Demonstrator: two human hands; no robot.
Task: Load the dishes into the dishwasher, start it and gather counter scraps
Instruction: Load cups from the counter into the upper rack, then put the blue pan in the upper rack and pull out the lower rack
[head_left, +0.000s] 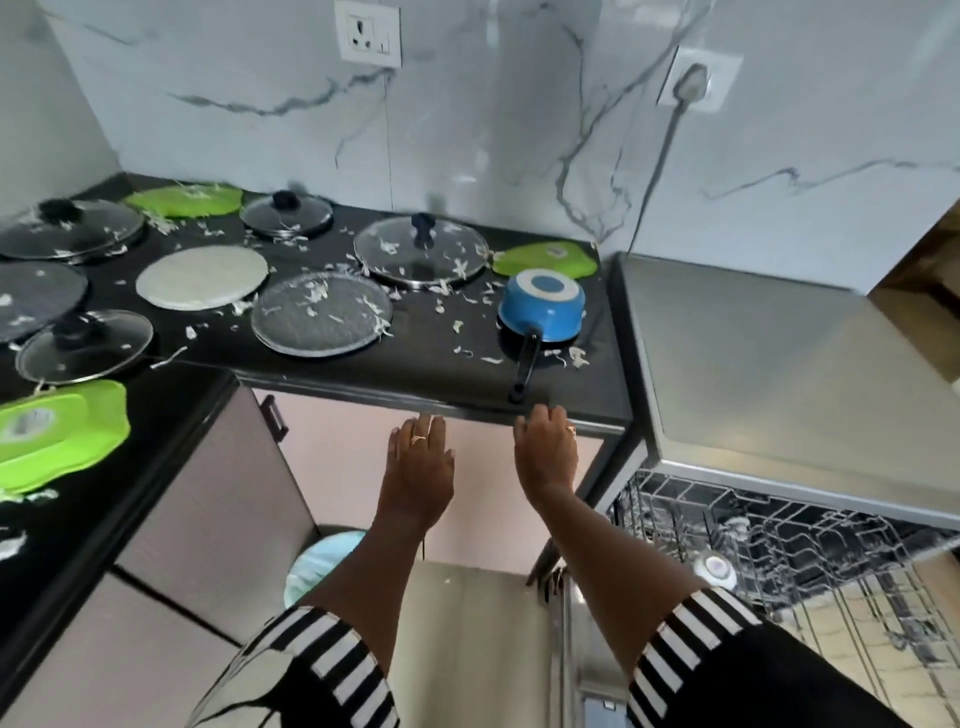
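Observation:
My left hand (420, 457) and my right hand (546, 451) reach out flat, palms down, just below the front edge of the black counter (415, 374), holding nothing. A blue saucepan (543, 307) lies upside down near the counter's right end, its black handle pointing toward my right hand. Glass lids (421, 250), a mesh round plate (322, 314), a pale round board (202, 277) and green trays (545, 261) are spread over the counter among white vegetable scraps (467, 299). The dishwasher (753, 364) stands at the right with its wire rack (779, 545) pulled out.
More lids (85, 345) and a green tray (57, 431) sit on the left counter wing. A wall socket with a plugged cord (691, 85) is behind the dishwasher. Cabinet doors (208, 493) are below the counter, with a light blue bin (322, 566) on the floor.

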